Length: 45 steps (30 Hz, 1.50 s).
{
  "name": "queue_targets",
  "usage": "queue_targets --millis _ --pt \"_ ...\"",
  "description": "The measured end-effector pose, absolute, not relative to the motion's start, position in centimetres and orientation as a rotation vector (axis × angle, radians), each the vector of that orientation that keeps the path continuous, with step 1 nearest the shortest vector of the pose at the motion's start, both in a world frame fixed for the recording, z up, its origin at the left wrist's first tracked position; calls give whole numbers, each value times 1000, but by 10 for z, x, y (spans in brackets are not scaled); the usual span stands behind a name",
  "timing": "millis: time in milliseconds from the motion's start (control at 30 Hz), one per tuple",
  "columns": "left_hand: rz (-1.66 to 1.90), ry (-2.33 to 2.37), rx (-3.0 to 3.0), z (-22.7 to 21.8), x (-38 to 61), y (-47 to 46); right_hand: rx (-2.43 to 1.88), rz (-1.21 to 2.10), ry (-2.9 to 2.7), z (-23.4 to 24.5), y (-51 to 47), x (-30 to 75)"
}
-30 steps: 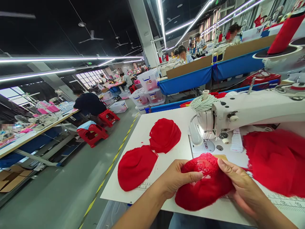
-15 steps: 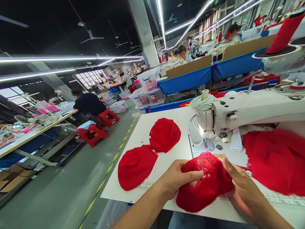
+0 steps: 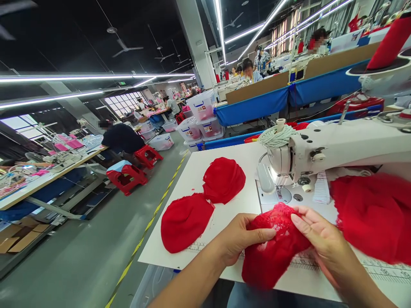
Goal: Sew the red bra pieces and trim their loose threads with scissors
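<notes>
A red fabric piece with a lace part (image 3: 269, 252) hangs between my two hands over the front edge of the white table. My left hand (image 3: 239, 239) pinches its left side, thumb lying on the lace. At the upper right edge my right hand (image 3: 317, 231) grips the same piece between thumb and fingers. Just beyond is the sewing machine (image 3: 337, 149), its needle area above the metal plate (image 3: 284, 194). To the left lie two rounded red fabric pieces, a nearer one (image 3: 186, 222) and a farther one (image 3: 224, 179), touching at their edges.
A heap of red fabric (image 3: 375, 218) lies right of my hands, under the machine arm. A printed ruler (image 3: 308, 262) runs along the table's front. A red thread cone (image 3: 388, 42) stands upper right. Red stools (image 3: 126, 177), stacked plastic boxes (image 3: 202, 107) and seated people are farther off.
My right hand has shifted up and left along the fabric's edge, its fingers now nearer the lace. The fabric's lower part hangs narrower. The view has tilted slightly.
</notes>
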<state>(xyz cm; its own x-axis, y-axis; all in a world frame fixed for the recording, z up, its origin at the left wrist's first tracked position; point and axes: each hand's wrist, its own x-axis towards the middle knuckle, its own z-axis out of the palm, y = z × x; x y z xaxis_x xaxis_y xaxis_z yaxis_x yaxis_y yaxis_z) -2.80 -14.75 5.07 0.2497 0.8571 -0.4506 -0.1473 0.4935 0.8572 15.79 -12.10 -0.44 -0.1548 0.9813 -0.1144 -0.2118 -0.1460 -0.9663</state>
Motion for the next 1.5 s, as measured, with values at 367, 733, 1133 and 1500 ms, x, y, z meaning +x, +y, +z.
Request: queue_targets --millis 367,733,1133,1500 --pt "815 1133 866 57 -22 -145 -837 580 -1797 13 -132 158" --pt "779 1064 891 48 -34 -141 -1091 904 -1645 8 -136 155" --pt "1041 954 838 24 -23 -111 -1235 773 -1485 -15 -122 146" --pt "1047 875 867 16 -29 -108 -1218 479 -1573 -17 -126 148"
